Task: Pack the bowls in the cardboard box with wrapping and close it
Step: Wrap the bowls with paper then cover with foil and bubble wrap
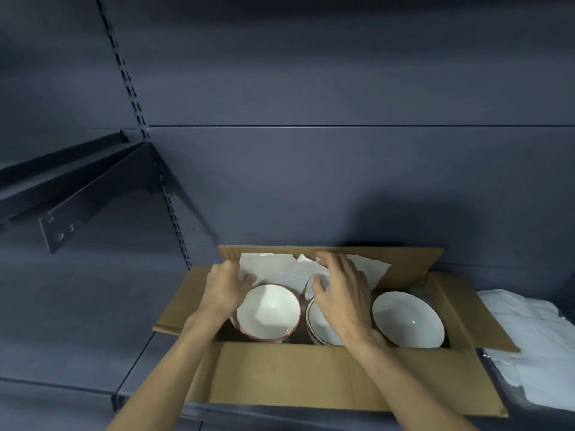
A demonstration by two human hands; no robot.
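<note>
An open cardboard box (pixel 311 377) sits on a dark shelf with its flaps spread out. Inside stand three white bowls: a pink-rimmed bowl (pixel 267 312) at the left, a dark-rimmed bowl (pixel 320 325) in the middle partly under my right hand, and a larger bowl (pixel 407 318) at the right. White wrapping paper (pixel 289 270) lies along the box's back wall. My left hand (pixel 227 287) pinches the paper's left edge. My right hand (pixel 339 290) holds the paper's middle with curled fingers, above the middle bowl.
A stack of white wrapping sheets (pixel 535 346) lies on the shelf to the right of the box. A dark metal shelf bracket (pixel 93 194) juts out at upper left, beside a slotted upright (pixel 149 144). The grey back panel rises behind the box.
</note>
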